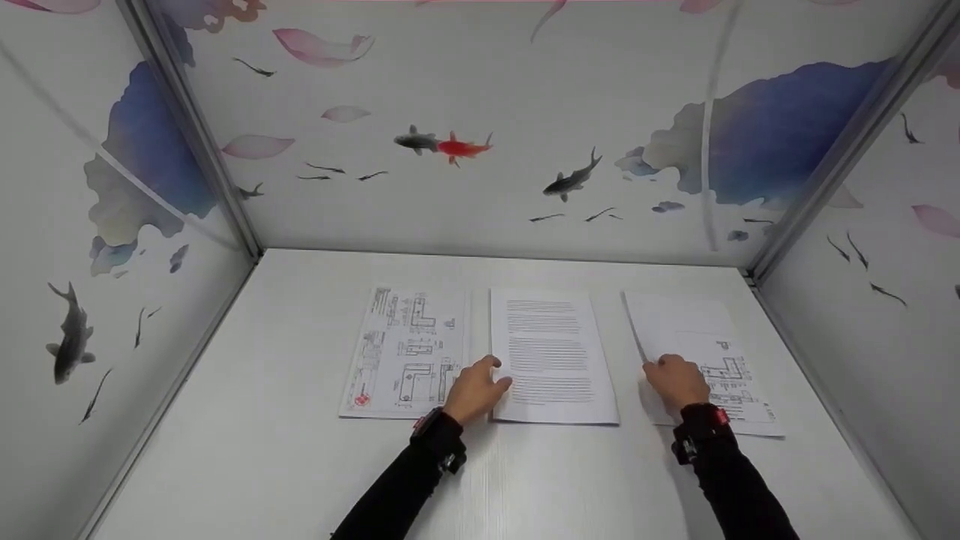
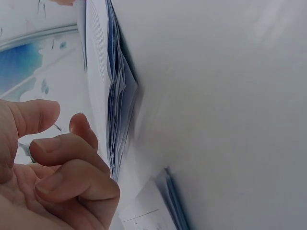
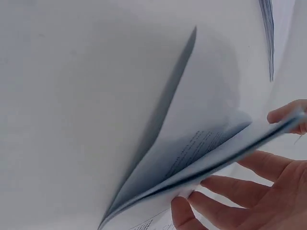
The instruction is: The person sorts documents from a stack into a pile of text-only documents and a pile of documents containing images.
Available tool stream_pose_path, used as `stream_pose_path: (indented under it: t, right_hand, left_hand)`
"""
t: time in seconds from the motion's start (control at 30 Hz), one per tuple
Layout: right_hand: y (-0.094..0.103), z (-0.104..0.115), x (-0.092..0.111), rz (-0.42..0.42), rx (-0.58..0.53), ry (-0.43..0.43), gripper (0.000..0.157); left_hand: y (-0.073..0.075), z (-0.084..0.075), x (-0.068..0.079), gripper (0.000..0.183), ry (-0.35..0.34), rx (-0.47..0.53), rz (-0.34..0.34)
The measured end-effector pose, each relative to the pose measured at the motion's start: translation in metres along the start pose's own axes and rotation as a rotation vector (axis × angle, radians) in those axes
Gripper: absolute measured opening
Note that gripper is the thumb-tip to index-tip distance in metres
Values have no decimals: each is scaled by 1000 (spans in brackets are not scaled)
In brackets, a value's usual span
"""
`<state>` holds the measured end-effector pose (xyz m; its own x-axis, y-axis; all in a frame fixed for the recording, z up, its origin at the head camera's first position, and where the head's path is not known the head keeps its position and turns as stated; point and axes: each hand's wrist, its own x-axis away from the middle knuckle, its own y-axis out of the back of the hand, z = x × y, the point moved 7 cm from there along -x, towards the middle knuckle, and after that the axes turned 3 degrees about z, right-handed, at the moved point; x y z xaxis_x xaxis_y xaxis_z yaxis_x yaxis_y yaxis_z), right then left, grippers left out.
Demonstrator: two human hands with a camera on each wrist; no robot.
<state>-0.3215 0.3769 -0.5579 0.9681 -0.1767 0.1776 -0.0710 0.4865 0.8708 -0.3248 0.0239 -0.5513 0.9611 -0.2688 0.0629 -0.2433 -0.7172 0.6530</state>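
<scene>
at the white desk (image 1: 255,450), a person's right hand (image 1: 677,382) holds up the left edge of the rightmost paper stack (image 1: 724,366), its grip pinching several sheets. the left hand (image 1: 478,390), loosely curled around nothing, hangs beside the middle stack (image 1: 555,352). apparently mid-lift, the sheets likely need steady support next.

White tabletop (image 1: 225,450), white wall panels (image 1: 480,217) on three sides, silver metal corner posts (image 1: 187,120). Back print: red fish (image 1: 461,148) touching dark grey fish (image 1: 415,140), blue-grey watercolour blotch (image 1: 780,135) right.
</scene>
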Motion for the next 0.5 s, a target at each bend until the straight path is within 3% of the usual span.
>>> stream_pose_path:
  t: [0.23,0.5]
  right_hand:
    - [1,-3,-3,4,-17,31,53]
    - [4,-6,0,-147,57,98,42]
  left_hand:
    - [1,0,-4,36,-17,37,17]
    - [2,-2,-6,32,-51,69,21]
